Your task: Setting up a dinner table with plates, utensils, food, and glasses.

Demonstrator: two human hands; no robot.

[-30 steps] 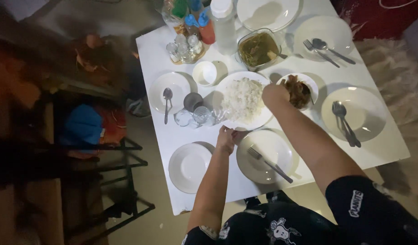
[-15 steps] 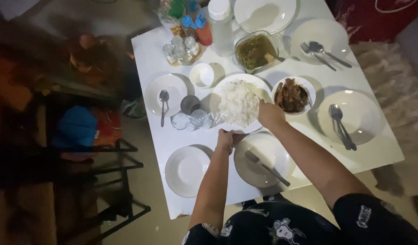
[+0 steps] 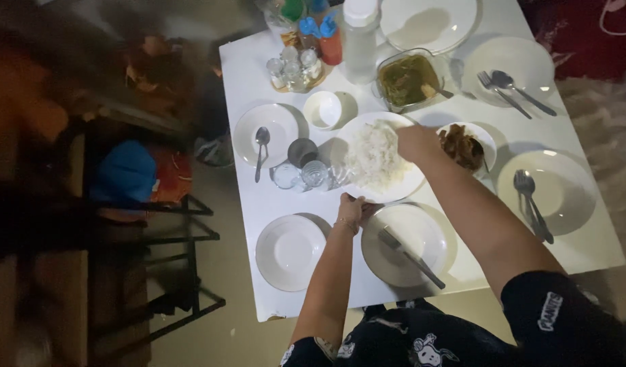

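Both hands (image 3: 353, 211) grip rice plate (image 3: 394, 187) (edges)

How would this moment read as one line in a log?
left hand: grips near rim of rice plate | right hand: over rice | table: set

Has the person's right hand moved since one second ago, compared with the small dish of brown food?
Yes. The right hand left the small white dish of brown food and moved left, over the rice plate.

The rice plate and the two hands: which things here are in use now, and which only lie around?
In use:
left hand at the rim of the rice plate
right hand over the rice

Lying around:
empty plate
glass dish of greens
small white bowl
sauce bottles
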